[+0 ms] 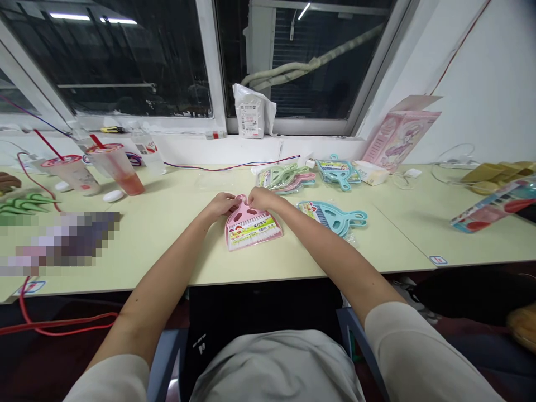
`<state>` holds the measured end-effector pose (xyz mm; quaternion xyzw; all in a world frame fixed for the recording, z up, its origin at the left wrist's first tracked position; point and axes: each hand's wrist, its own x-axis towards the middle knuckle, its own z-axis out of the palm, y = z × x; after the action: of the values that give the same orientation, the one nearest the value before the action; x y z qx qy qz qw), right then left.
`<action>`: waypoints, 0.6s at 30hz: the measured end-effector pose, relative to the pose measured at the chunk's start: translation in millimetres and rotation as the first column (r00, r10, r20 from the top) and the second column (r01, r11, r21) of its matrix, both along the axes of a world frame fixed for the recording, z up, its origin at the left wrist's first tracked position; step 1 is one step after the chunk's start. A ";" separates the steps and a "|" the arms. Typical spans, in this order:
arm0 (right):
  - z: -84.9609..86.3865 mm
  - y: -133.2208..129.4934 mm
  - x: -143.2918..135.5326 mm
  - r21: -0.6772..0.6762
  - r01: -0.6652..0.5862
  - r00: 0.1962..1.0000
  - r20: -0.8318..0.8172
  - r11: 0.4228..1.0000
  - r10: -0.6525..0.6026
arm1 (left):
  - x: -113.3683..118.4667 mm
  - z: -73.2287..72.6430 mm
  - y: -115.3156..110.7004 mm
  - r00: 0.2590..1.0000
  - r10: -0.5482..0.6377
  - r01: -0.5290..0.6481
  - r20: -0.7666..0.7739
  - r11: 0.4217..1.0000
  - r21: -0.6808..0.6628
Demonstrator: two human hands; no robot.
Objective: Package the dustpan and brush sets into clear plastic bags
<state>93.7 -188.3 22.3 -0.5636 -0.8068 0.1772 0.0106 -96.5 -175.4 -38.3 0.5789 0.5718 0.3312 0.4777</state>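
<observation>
A pink mini dustpan and brush set (253, 228) with a printed label and white bristles lies on the table in front of me, its handle pointing away. My left hand (223, 205) has its fingers curled at the left side of the handle. On the right of the handle, my right hand (260, 199) is closed, its fingertips partly hidden. Right of my forearm rests a blue dustpan set (335, 216). Behind my hands are a pile of green, pink and blue dustpan sets (282, 177) and another blue set (340, 172).
Two plastic cups (123, 173) with red straws stand at the left, beside a clear bottle (148, 149). A white parcel (251, 114) sits on the windowsill. At the right are a pink box (400, 137) and a small white carton (371, 173). The table's front edge (268, 281) is near my body.
</observation>
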 end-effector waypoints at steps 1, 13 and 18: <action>-0.3 -0.5 -0.3 0.027 -0.016 1.000 -0.001 1.000 0.016 | 0.9 -0.7 0.7 1.000 0.002 -0.002 -0.004 1.000 0.003; -18.6 6.2 8.0 0.129 0.001 1.000 0.007 0.992 -0.002 | 11.4 -16.2 14.6 0.984 0.094 -0.065 -0.154 0.980 0.187; -32.5 19.0 19.0 -0.047 -0.106 0.986 -0.135 0.993 0.099 | 11.9 -20.0 17.6 0.986 0.109 -0.082 -0.124 0.975 0.205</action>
<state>112.7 -169.2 -10.2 -0.5082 -0.8272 0.2362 0.0398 -84.6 -157.7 -58.3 0.6164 0.5940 0.3697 0.3613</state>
